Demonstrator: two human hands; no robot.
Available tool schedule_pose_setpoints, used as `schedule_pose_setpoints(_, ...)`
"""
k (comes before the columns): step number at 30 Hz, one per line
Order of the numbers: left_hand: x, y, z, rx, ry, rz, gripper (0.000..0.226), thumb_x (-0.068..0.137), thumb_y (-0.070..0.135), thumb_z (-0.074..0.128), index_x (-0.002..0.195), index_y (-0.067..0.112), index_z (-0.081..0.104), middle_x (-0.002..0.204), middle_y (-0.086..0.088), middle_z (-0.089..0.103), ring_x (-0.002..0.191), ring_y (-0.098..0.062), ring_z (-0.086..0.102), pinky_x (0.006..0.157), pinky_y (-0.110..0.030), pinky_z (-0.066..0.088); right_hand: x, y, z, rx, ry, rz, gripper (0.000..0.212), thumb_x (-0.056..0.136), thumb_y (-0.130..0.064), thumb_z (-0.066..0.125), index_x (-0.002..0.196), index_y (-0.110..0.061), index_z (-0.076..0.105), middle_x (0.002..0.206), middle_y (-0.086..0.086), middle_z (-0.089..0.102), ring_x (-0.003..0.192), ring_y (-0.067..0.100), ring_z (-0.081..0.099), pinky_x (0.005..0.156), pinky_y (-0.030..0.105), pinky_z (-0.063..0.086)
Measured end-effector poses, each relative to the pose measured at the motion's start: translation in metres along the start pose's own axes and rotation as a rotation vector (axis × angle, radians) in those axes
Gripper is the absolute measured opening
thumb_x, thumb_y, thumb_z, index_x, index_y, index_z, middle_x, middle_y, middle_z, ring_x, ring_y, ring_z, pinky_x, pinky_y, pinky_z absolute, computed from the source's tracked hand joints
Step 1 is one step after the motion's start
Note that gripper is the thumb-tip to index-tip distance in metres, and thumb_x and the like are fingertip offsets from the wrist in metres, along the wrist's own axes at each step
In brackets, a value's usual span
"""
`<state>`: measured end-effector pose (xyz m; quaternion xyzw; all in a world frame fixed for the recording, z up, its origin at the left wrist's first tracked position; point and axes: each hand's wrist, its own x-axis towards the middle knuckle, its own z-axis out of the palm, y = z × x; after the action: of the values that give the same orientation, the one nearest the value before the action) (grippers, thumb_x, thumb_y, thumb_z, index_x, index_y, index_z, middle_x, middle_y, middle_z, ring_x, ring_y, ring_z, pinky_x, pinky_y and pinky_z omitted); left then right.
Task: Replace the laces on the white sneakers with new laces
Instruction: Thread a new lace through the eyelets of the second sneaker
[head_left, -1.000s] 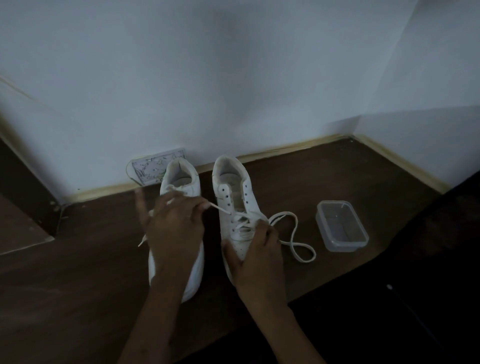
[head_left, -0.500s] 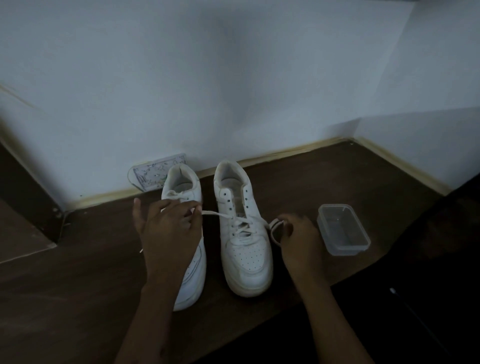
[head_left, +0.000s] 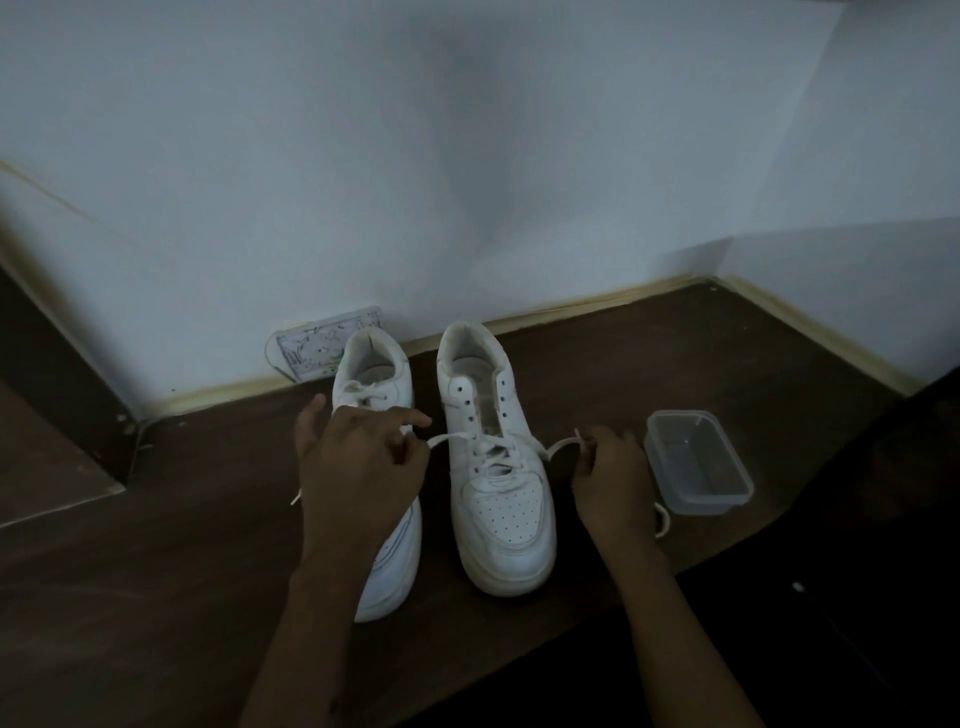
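Note:
Two white sneakers stand side by side on the dark wooden floor, toes toward me. The right sneaker (head_left: 501, 499) has a white lace (head_left: 493, 449) threaded only through its lower eyelets; the upper eyelets are bare. My left hand (head_left: 358, 467) hovers over the left sneaker (head_left: 374, 384) and pinches one end of that lace, which runs taut to the shoe. My right hand (head_left: 610, 480), right of the shoe, grips the other end, whose tip sticks up above my fingers. A loop of lace (head_left: 662, 519) shows on the floor behind my right hand.
A clear, empty plastic container (head_left: 698, 460) sits on the floor just right of my right hand. A wall socket plate (head_left: 324, 343) is behind the left sneaker at the skirting board. Walls meet in a corner at the back right.
My right hand left the right sneaker's toe, moved to the right and took hold of the lace end. My left hand kept its pinch and drew its end out to the left.

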<state>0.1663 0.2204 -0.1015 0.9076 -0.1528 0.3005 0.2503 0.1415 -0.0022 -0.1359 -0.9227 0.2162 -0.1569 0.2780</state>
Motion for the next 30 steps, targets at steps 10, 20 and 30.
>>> schedule_pose_setpoints(10, 0.001, 0.01, 0.035, -0.088, -0.146, 0.071, 0.038, 0.092, 0.022, 0.048, 0.125, 0.034, 0.063, 0.121, -0.001, 0.059, 0.096, -0.021, 0.061, 0.077, -0.039, 0.05, -0.007, -0.033, -0.011, 0.436, 0.024, -0.169, 0.018, 0.095, -0.013, 0.057, 0.107, -0.019, 0.069, 0.1, -0.008, 0.062, 0.088, -0.004, 0.058, 0.072, 0.004, 0.042)
schedule_pose_setpoints(20, -0.002, 0.023, 0.039, -0.159, -0.198, -0.07, 0.035, 0.092, 0.023, 0.051, 0.125, 0.033, 0.058, 0.127, 0.006, 0.05, 0.1, -0.011, 0.057, 0.076, -0.042, 0.051, -0.021, -0.054, 0.002, 0.344, 0.095, -0.364, 0.013, 0.09, -0.007, 0.063, 0.098, -0.014, 0.07, 0.091, -0.002, 0.066, 0.085, 0.008, 0.059, 0.073, 0.012, 0.044)
schedule_pose_setpoints(30, 0.0, 0.018, 0.04, -0.33, -0.215, -0.091, 0.035, 0.092, 0.01, 0.06, 0.124, 0.026, 0.059, 0.127, 0.005, 0.048, 0.094, -0.004, 0.055, 0.07, -0.015, 0.041, -0.019, -0.064, 0.022, 0.45, -0.017, -0.06, 0.013, 0.088, -0.023, 0.065, 0.088, -0.035, 0.065, 0.115, -0.013, 0.039, 0.115, 0.016, 0.04, 0.093, 0.033, 0.045)
